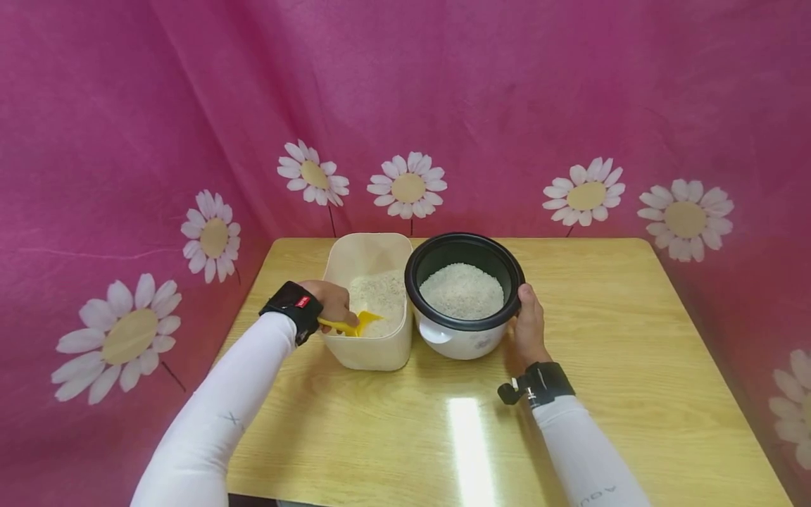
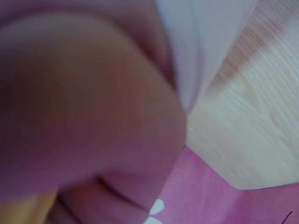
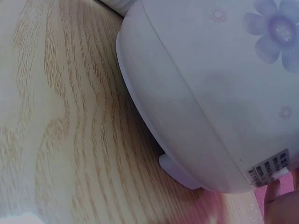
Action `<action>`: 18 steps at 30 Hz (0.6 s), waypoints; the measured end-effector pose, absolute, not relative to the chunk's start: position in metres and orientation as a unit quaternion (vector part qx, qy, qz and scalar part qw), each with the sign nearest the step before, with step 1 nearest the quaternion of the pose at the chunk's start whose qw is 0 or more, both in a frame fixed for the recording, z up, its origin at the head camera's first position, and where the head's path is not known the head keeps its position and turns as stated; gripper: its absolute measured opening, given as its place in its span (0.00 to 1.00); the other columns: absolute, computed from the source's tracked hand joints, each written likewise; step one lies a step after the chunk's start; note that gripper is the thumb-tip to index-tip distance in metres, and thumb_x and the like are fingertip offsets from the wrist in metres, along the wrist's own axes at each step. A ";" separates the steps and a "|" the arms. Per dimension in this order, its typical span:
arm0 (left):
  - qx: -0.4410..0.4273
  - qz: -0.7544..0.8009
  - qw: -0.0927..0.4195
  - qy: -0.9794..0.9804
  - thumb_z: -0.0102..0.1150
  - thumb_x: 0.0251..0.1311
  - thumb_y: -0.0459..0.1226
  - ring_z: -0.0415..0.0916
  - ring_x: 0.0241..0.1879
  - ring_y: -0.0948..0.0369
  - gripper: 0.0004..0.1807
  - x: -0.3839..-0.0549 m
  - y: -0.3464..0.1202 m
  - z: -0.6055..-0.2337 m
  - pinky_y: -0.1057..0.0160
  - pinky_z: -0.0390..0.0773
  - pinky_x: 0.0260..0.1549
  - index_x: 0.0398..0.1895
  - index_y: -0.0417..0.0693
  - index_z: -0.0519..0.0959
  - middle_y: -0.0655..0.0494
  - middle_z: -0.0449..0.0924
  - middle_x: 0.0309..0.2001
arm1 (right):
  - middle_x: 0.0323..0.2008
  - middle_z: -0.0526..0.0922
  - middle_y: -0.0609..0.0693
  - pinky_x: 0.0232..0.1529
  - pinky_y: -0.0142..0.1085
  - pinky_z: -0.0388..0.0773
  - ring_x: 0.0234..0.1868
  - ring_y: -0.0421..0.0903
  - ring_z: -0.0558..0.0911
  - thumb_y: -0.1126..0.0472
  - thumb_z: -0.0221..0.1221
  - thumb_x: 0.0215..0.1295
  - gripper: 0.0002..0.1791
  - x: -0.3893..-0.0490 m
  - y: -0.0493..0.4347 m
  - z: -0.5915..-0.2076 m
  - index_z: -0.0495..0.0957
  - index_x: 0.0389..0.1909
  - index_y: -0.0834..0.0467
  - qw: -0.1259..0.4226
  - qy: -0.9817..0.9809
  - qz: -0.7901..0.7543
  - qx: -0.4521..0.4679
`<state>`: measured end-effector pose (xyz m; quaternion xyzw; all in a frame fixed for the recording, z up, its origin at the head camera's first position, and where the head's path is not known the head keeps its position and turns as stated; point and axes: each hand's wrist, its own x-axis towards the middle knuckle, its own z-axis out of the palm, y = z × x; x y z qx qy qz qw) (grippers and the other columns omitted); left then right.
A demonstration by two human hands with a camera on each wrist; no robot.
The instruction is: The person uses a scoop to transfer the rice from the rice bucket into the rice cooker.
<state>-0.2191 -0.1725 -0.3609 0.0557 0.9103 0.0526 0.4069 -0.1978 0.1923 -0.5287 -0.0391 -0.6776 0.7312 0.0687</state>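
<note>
My left hand (image 1: 331, 303) grips the handle of a yellow scoop (image 1: 366, 321). The scoop dips into a cream-coloured bin (image 1: 342, 257) holding rice (image 1: 388, 285). To the right of the bin stands a white rice cooker (image 1: 462, 343) with a dark inner pot (image 1: 465, 246), and white rice (image 1: 462, 290) lies in it. At the cooker's right side, my right hand (image 1: 531, 325) holds it near the rim. The right wrist view shows the cooker's flowered wall (image 3: 210, 70) and fingers (image 3: 282, 207) against it by a label. A blurred left hand (image 2: 93, 107) fills much of the left wrist view.
Both containers stand side by side on a light wooden table (image 1: 608, 310), towards its back edge. A pink cloth (image 1: 494, 105) with daisies hangs behind and at both sides. Light glares off the table (image 1: 412, 436) near its front.
</note>
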 end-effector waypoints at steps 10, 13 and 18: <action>0.072 0.088 0.431 0.895 0.54 0.74 0.52 0.68 0.19 0.66 0.22 -0.219 -0.174 -0.366 0.70 0.69 0.21 0.45 0.42 0.83 0.60 0.72 0.21 | 0.75 0.69 0.41 0.82 0.58 0.38 0.77 0.41 0.62 0.30 0.36 0.76 0.33 -0.197 0.190 -0.528 0.71 0.72 0.37 0.060 -0.657 0.750 -0.042; 0.087 0.092 0.436 0.891 0.52 0.75 0.52 0.67 0.18 0.67 0.23 -0.219 -0.174 -0.368 0.70 0.69 0.20 0.42 0.40 0.83 0.61 0.71 0.20 | 0.75 0.69 0.41 0.82 0.58 0.39 0.77 0.42 0.62 0.30 0.36 0.76 0.32 -0.195 0.190 -0.528 0.71 0.72 0.37 0.056 -0.656 0.751 -0.045; 0.094 0.098 0.432 0.892 0.51 0.76 0.51 0.66 0.17 0.67 0.20 -0.222 -0.174 -0.370 0.71 0.69 0.20 0.41 0.43 0.80 0.61 0.71 0.20 | 0.76 0.67 0.40 0.82 0.61 0.37 0.79 0.44 0.60 0.30 0.35 0.76 0.33 -0.193 0.191 -0.525 0.70 0.73 0.36 0.059 -0.665 0.743 -0.043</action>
